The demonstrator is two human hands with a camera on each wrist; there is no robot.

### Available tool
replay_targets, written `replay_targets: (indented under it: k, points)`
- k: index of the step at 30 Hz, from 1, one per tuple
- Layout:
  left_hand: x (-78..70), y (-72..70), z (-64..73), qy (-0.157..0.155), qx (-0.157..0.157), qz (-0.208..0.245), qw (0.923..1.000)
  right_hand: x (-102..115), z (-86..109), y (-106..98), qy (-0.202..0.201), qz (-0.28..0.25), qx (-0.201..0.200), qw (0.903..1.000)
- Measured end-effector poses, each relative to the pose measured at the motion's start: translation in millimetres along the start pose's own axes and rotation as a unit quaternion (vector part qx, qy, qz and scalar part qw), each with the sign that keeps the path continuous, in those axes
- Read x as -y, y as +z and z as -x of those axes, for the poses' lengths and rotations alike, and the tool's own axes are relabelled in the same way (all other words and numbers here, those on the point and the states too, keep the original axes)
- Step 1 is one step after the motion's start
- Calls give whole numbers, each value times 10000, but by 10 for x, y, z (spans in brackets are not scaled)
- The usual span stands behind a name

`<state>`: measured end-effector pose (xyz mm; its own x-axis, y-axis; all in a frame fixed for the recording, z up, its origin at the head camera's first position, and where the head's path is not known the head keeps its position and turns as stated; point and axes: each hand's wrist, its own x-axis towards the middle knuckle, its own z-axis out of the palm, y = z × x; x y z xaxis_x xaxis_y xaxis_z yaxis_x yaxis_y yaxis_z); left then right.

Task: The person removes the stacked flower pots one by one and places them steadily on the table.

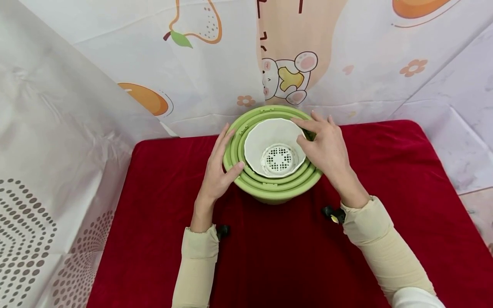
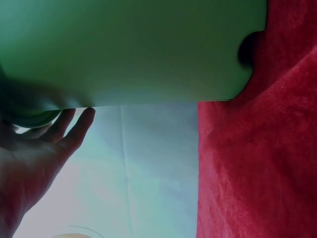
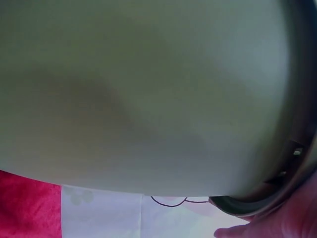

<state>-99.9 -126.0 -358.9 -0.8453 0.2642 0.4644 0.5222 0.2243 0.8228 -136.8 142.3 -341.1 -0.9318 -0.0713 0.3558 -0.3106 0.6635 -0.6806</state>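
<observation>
Several green flowerpots (image 1: 270, 196) stand nested inside one another near the table's back edge, their rims forming rings in the head view. A white flowerpot (image 1: 262, 141) with a scalloped rim and a grid of drain holes in its base sits in the innermost one. My left hand (image 1: 217, 173) grips the outer green rim at the left, thumb over the top and fingers along the outside. At the right, my right hand (image 1: 327, 145) pinches the white pot's rim with thumb and index finger, its other fingers over the green rims. The green outer wall (image 2: 138, 49) fills much of the left wrist view.
A red velvet cloth (image 1: 277, 256) covers the table. Behind it hangs a white printed curtain (image 1: 215, 77), close to the pots. A dark wrist camera (image 1: 223, 231) is worn at the left sleeve, and another wrist camera (image 1: 333, 214) at the right.
</observation>
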Motion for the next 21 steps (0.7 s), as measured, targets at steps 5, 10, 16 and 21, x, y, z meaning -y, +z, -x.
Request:
replay_targets:
  k: [5, 10, 16, 21]
  points:
    - [-16, -7, 2, 11, 12, 16, 10000, 36, -3, -10, 178, 63, -44, 9998]
    - [-6, -1, 1, -14, 17, 65, 10000, 57, -9, -1, 185, 10, -159, 9997]
    - [6, 3, 4, 32, -24, 78, 10000, 64, 3, 2, -143, 35, -447, 9989]
    - [3, 8, 2, 63, -68, 95, 9999, 77, -10, -15, -362, -142, -594, 9975]
